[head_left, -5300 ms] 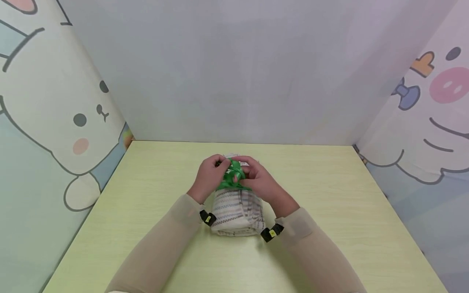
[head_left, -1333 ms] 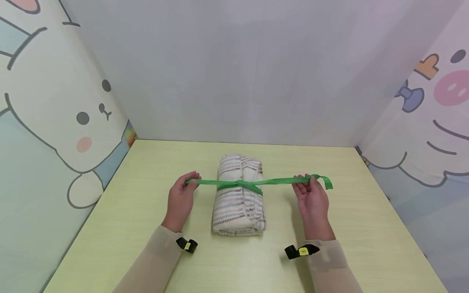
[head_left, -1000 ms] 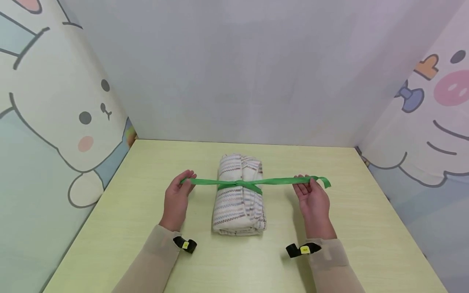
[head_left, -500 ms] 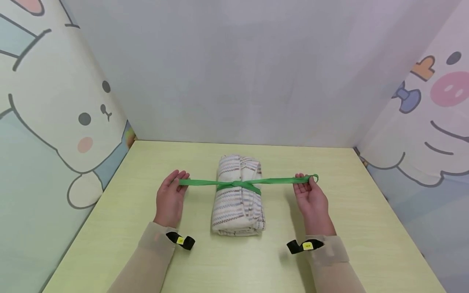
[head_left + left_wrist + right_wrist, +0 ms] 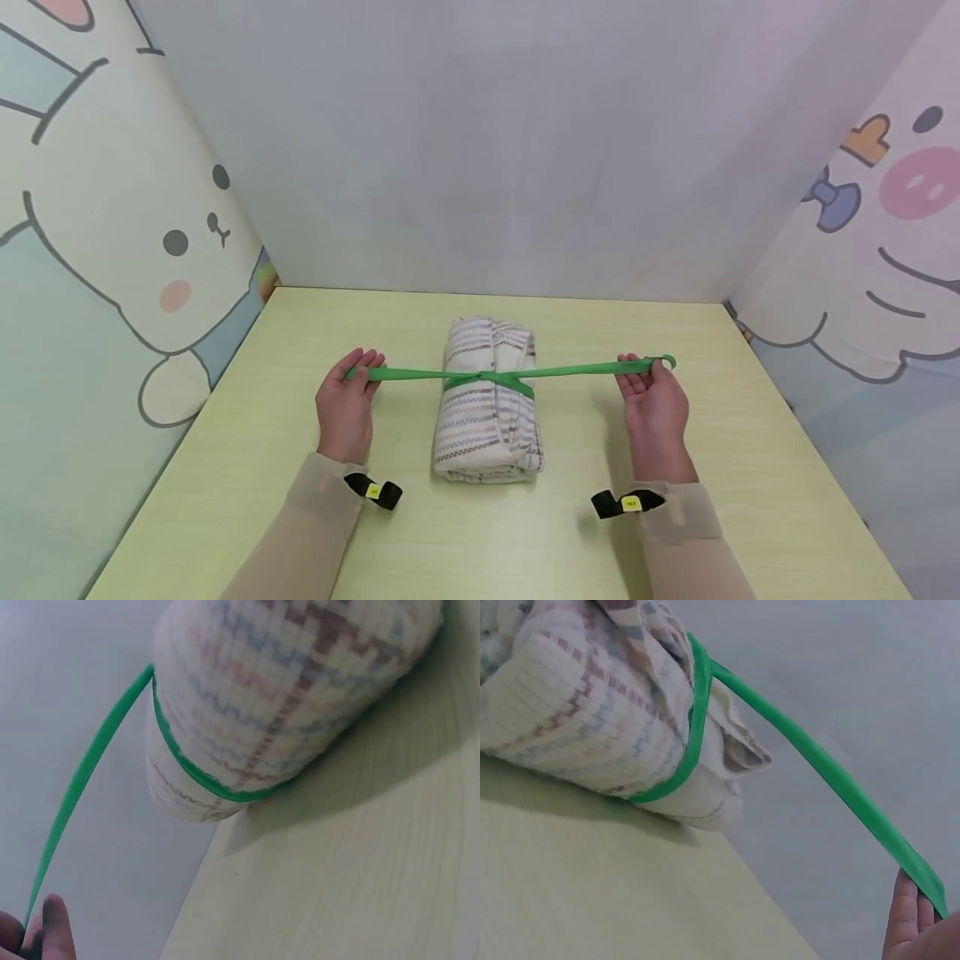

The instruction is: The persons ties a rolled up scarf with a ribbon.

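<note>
On the table (image 5: 225, 467), one rolled towel (image 5: 487, 417), one green ribbon (image 5: 570, 369), two hands.

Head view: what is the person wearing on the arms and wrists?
Both arms wear long, close-fitting beige sleeves, the left sleeve and the right sleeve reaching to the wrists. Each wrist carries a small black device with a yellow label: the left wrist device and the right wrist device. The left hand and right hand are bare, without gloves or visible rings.

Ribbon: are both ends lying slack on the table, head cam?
No: the green ribbon runs taut from the towel roll out to the left hand and right hand, each pinching an end.
</note>
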`<state>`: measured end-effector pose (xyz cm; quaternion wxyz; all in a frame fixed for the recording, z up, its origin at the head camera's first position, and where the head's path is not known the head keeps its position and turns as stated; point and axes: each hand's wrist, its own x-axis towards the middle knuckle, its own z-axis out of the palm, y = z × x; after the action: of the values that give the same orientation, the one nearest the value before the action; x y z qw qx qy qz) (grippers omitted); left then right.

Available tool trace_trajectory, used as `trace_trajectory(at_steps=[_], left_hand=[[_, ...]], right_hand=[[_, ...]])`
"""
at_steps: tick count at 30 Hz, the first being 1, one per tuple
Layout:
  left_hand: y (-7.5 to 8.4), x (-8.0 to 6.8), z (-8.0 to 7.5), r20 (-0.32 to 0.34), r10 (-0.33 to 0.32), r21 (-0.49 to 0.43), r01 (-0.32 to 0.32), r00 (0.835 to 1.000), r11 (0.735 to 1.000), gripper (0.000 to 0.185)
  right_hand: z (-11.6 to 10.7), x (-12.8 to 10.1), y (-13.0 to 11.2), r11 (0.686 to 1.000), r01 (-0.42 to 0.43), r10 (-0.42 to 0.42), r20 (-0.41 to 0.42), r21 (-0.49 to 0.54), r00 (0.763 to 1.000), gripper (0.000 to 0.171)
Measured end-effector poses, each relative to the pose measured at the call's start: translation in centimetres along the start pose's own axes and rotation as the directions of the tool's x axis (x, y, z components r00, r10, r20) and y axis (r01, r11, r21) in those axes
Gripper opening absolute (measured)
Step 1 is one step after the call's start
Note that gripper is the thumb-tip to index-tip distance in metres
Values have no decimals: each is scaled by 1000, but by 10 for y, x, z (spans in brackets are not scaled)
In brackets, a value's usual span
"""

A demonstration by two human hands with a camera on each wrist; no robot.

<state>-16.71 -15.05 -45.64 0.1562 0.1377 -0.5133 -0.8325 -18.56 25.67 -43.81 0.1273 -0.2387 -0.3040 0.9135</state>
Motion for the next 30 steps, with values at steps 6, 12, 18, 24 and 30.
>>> trace_trajectory(at_steps=[6,12,18,24,30], left_hand=[[0,1,1,-37,-34,30,35,999,999,34],[-1,6,-6,-75,-110,56,114,991,992,35],[1,12,-13,-104,-170,38,175,980,984,38],[5,12,-14,-110,-182,33,187,977,982,39],[4,13,-11,-92,-193,10,195,977,981,37]], right_hand=[[-2,3,-4,999,-25,28,-48,44,998,24],[-9,9,-6,978,-143,155,-74,150,985,30],[-14,13,-3,980,-141,158,-113,143,981,38],[-15,15,1,991,-104,113,-125,81,986,39],[-15,14,-1,995,-87,93,-120,50,988,38]])
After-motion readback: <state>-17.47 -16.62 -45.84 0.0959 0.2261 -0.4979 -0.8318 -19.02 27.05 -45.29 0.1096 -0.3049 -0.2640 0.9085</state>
